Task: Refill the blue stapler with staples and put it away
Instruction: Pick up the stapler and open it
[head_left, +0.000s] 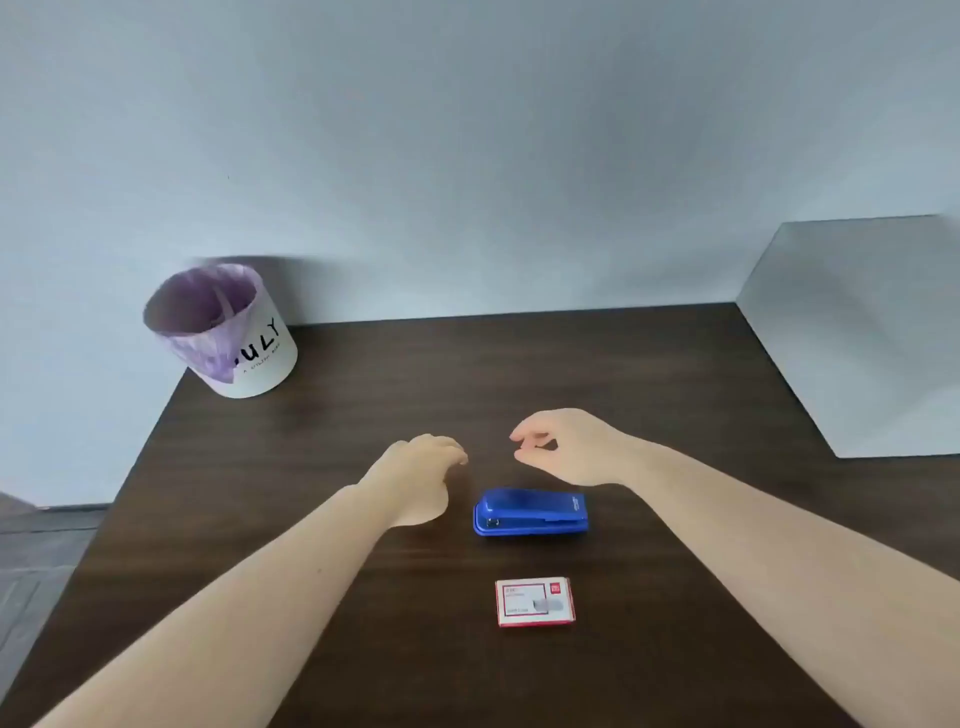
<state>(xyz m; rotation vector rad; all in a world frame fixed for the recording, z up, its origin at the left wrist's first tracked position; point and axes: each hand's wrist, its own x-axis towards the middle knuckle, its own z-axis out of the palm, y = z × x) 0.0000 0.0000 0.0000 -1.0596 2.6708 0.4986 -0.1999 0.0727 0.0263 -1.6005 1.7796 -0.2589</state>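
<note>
1. Blue stapler (531, 512) lies closed on the dark wood desk (675, 395), roughly mid-desk, long axis left-right, nothing touching it.
2. Staple box (535, 602), red and white, lies flat on the desk just nearer the camera than the stapler, a bare strip of desk between them. Looks shut; print too small to read.
3. Left hand (415, 480) is just left of the stapler and slightly farther back, back of the hand up, fingers curled loosely under. Holds nothing; not touching the stapler.
4. Right hand (566, 447) is above and behind the stapler's right end, fingers bent down, thumb and forefinger tips close but with a gap. Holds nothing; cannot tell if it touches the desk.
5. Both forearms bare, coming in from the bottom corners.
6. White cylindrical bin (228, 332) with purple liner sits at the far left corner of the desk, well apart from the stapler; letters "ULY" visible on its side.
7. Pale grey box-like block (857, 343) at the far right of the desk.
8. Plain pale wall (467, 156) behind.
</note>
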